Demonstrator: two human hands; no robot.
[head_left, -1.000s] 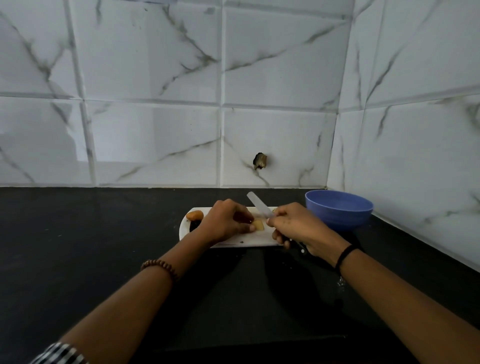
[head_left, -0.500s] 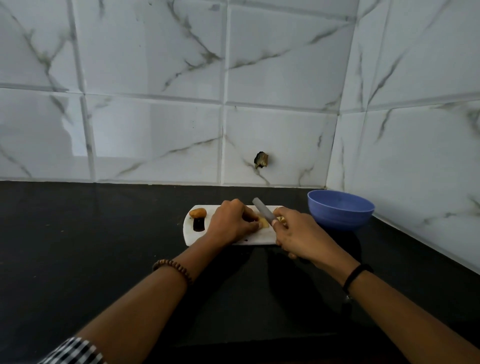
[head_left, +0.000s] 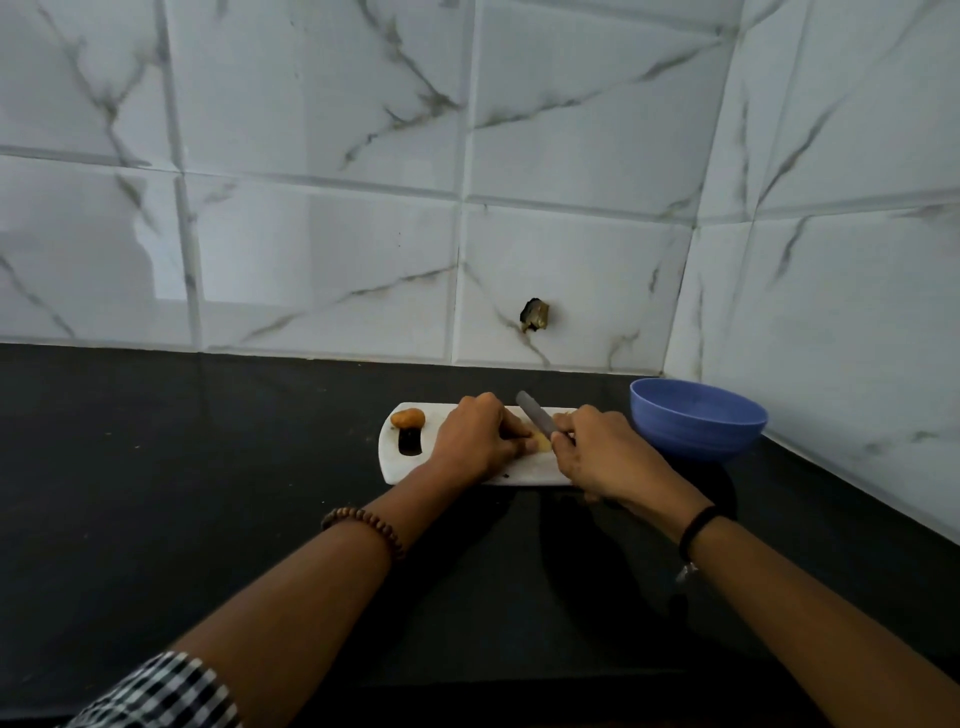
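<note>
Your left hand (head_left: 475, 439) pinches the yellow piece (head_left: 542, 443) on the cutting board (head_left: 410, 467), just beside the knife (head_left: 535, 419) gripped in your right hand (head_left: 602, 454).

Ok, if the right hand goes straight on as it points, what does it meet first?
The right hand would likely meet the yellow piece first, then the left hand holding it.

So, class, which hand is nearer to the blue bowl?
Right. The right hand grips the knife just left of the blue bowl; the left hand holds the yellow piece farther left on the cutting board.
</note>
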